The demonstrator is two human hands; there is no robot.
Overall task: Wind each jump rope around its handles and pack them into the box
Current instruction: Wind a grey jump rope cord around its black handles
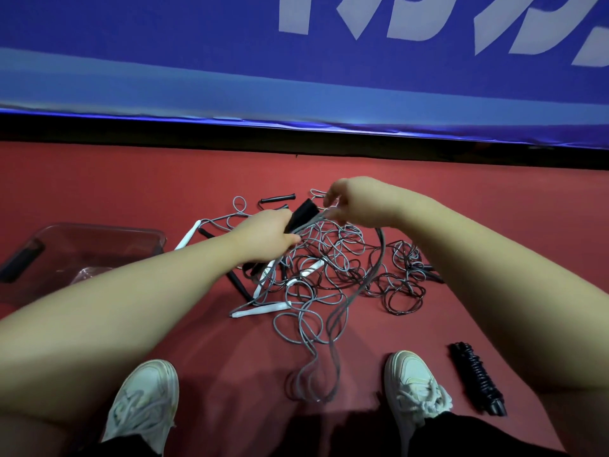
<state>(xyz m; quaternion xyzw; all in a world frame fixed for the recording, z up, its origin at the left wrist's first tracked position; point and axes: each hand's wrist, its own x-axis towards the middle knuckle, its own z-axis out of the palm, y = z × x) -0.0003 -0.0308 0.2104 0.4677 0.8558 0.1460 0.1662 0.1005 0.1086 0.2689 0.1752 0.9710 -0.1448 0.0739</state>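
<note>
We are grasping handles in our left grip mid-frame, right grip pinching grey rope, box sitting left

large white lettering on a blue banner along the far side of the red floor, cropped by the top edge. only the lower ends of thick, slanted strokes in view, blocky and angular, running from mid-frame out past the right edge. too cut off to read as any word, letter or number. no other writing, brand or label legible anywhere else in view.
</note>
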